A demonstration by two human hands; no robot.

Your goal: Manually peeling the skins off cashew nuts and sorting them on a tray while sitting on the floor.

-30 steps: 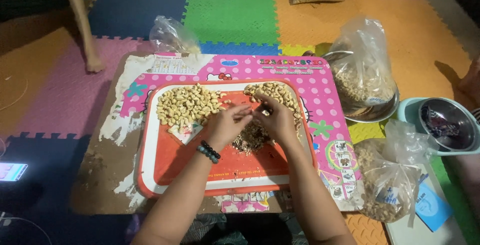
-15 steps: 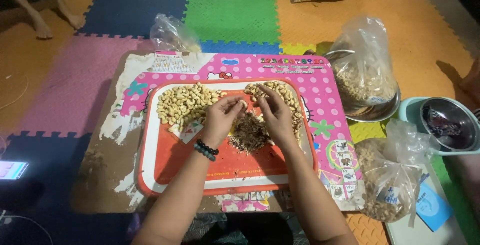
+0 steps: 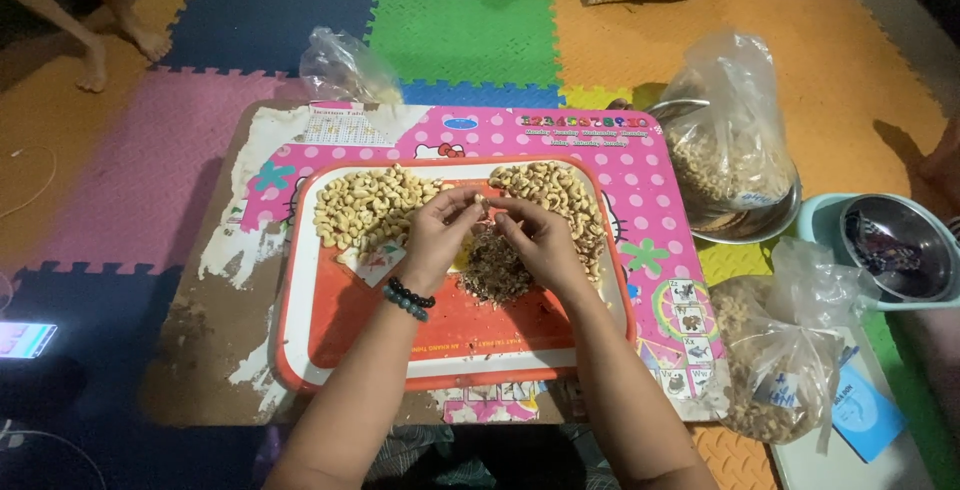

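Both the left hand (image 3: 437, 238) and right hand (image 3: 540, 240) pinched one cashew (image 3: 481, 202) between their fingertips, above the skin heap (image 3: 494, 272). Peeled nuts (image 3: 365, 210) lay left; an unpeeled pile (image 3: 560, 195) (roughly half, I judged) remained right.

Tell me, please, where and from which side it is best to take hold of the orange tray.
Probably grip the orange tray by its raised rim on the bare left edge and the near edge, coming from outside: the middle holds nut piles and dark husks, and both hands work there.
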